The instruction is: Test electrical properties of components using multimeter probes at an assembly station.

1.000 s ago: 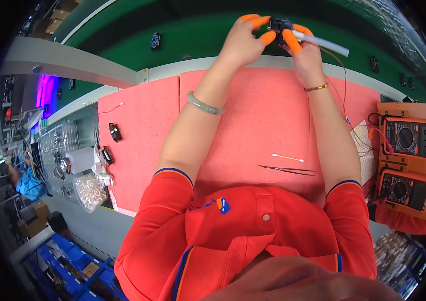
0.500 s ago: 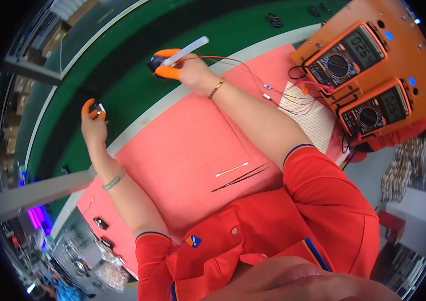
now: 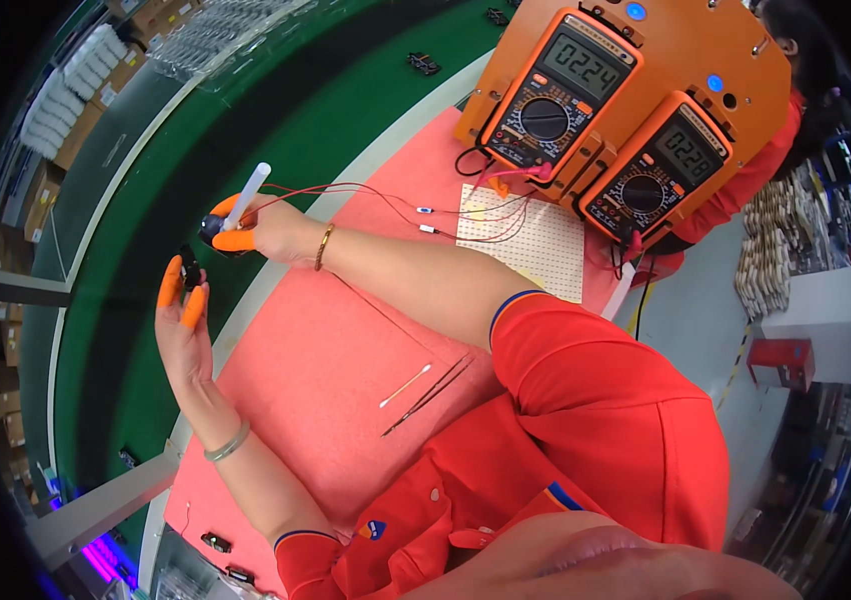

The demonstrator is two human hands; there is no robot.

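Note:
My left hand [image 3: 183, 325] is closed, pinching a small black part [image 3: 190, 268] between orange-sleeved fingertips, above the green belt [image 3: 135, 330]. Close to it on the right, my right hand [image 3: 275, 232], also with orange finger covers, grips a translucent white stick [image 3: 250, 192] pointing up. A small dark rounded part [image 3: 211, 228] sits in the same fingers; its exact kind cannot be made out. Thin red wires [image 3: 345, 185] run from this hand to small white connectors [image 3: 427, 229]. Tweezers [image 3: 427, 396] and a cotton swab [image 3: 405, 386] lie on the pink mat [image 3: 295, 350].
Two orange multimeters [image 3: 560, 90] stand on an orange panel at the right, beside a perforated cream sheet [image 3: 545, 245]. Dark parts [image 3: 423, 64] rest on the belt farther off. Small black parts [image 3: 215, 542] lie at the mat's lower left. Another person's red sleeve [image 3: 745, 180] shows behind the panel.
The view has shifted, and the multimeters appear farther left. My two hands have come closer together, each still gripping its part. The multimeter readings differ.

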